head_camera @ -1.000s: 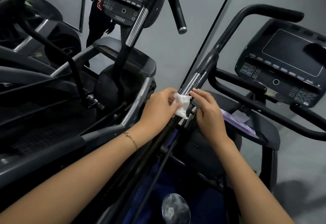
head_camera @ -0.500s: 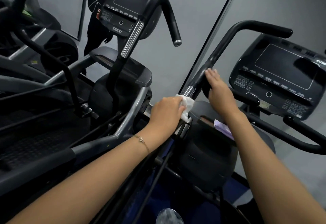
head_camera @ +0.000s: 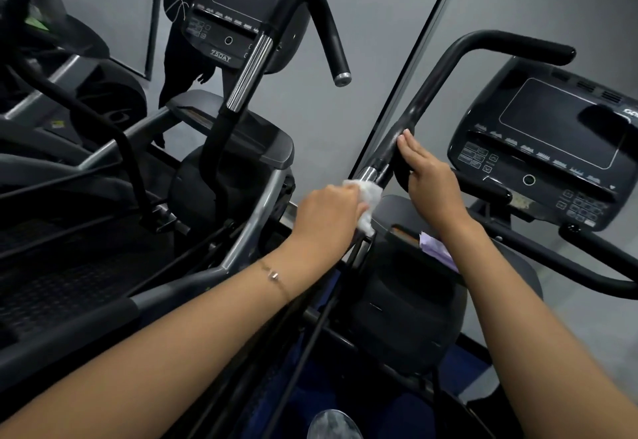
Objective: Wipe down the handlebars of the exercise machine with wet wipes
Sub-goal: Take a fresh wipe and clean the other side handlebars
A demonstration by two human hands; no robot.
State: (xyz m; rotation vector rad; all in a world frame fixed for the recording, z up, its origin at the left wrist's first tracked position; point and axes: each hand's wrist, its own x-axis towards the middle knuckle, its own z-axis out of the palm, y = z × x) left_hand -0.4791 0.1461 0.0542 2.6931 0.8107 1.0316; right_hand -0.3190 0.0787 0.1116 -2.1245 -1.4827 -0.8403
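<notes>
A black handlebar (head_camera: 438, 79) rises from a chrome collar (head_camera: 368, 173) and bends right at the top, close to a wall mirror. My left hand (head_camera: 328, 212) grips a crumpled white wet wipe (head_camera: 368, 197) wrapped against the bar just below the chrome collar. My right hand (head_camera: 428, 176) rests on the black bar above the collar, fingers straight and pointing up along it. A damp streak shows on the bar beside my fingertips.
The machine's console (head_camera: 552, 148) sits to the right, with a lower black grip bar (head_camera: 587, 266) beneath it. A purple packet (head_camera: 438, 250) lies on the machine's shelf. The mirror (head_camera: 345, 127) at left reflects the same machine and a standing person.
My right hand left the wipe and moved up onto the black bar. My left hand slid the wipe a little up towards the chrome collar. The view tilted.
</notes>
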